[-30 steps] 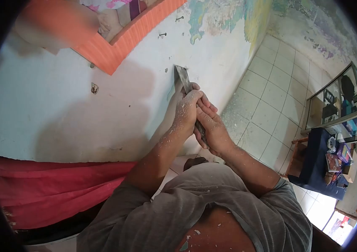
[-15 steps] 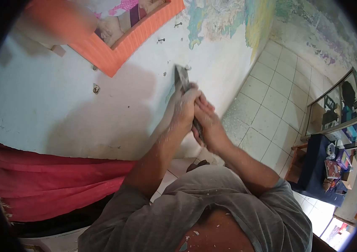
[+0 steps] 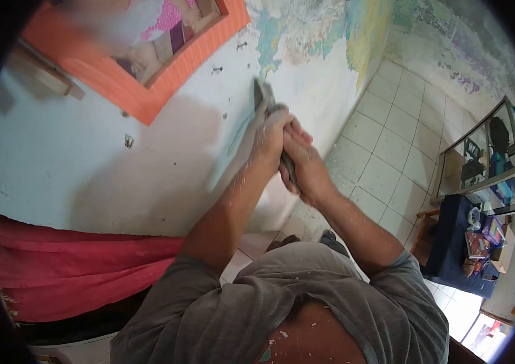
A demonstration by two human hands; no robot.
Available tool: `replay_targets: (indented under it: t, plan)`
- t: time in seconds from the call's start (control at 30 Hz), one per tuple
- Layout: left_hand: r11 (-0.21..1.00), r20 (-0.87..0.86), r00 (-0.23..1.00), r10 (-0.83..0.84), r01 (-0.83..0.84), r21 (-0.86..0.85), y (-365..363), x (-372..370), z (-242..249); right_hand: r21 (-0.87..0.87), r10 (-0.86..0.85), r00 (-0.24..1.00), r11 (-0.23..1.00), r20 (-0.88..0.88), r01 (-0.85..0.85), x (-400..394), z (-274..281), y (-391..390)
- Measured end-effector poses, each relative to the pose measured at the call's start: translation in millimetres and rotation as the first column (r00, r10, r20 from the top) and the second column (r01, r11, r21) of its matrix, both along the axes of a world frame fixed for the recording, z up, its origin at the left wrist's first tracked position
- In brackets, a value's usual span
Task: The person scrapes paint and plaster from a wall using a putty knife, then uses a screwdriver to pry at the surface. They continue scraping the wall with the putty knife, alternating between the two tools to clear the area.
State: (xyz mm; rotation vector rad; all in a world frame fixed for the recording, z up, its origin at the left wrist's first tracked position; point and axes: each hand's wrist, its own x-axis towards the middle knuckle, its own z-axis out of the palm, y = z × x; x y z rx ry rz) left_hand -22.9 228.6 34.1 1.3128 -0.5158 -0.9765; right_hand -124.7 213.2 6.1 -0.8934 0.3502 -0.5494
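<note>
Both of my hands are wrapped round the handle of a metal scraper (image 3: 264,94), whose blade lies against the white wall (image 3: 184,170). My left hand (image 3: 269,133) is nearer the blade, with its fingers closed round the tool. Farther down the handle, my right hand (image 3: 300,161) is closed, and a piece of the handle shows between the two. Peeled patches of green and yellow paint (image 3: 270,39) are on the wall just beyond the blade. White flecks cover my forearms.
An orange picture frame (image 3: 157,103) hangs at the upper left, with nails (image 3: 217,70) beside it. Red cloth (image 3: 81,261) lies at the lower left. Floor tiles (image 3: 384,133) lead to a glass cabinet (image 3: 481,151) and a dark-covered table (image 3: 451,242) on the right.
The scraper and both hands have moved slightly up along the wall. The view has shifted a little, so more of the picture frame and a foot now show.
</note>
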Motion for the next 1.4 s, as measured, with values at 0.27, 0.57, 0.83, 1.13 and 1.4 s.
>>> replay_targets:
  t: [0.27,0.57,0.83,1.13,1.4]
  plan:
    - [0.994,0.125,0.987,-0.102,0.098,0.041,-53,17,14,0.042,0.014,0.999,0.999,0.029,-0.015,12,21,-54]
    - [0.992,-0.083,0.991,0.103,-0.109,-0.068,12,-11,-6,0.044,0.054,0.998,0.998,-0.044,-0.052,-10,-3,3]
    - [0.991,-0.063,0.996,0.059,-0.066,-0.112,4,-1,-9,0.045,0.071,0.997,0.997,-0.012,-0.070,-5,-3,1]
    - [0.999,0.032,0.999,0.005,-0.004,-0.034,-5,4,-2,0.045,0.057,0.998,0.997,-0.002,-0.057,0,-5,-7]
    - [1.000,0.097,0.995,0.001,-0.002,0.010,-15,3,5,0.053,0.046,0.999,0.998,0.007,-0.047,6,-7,-17]
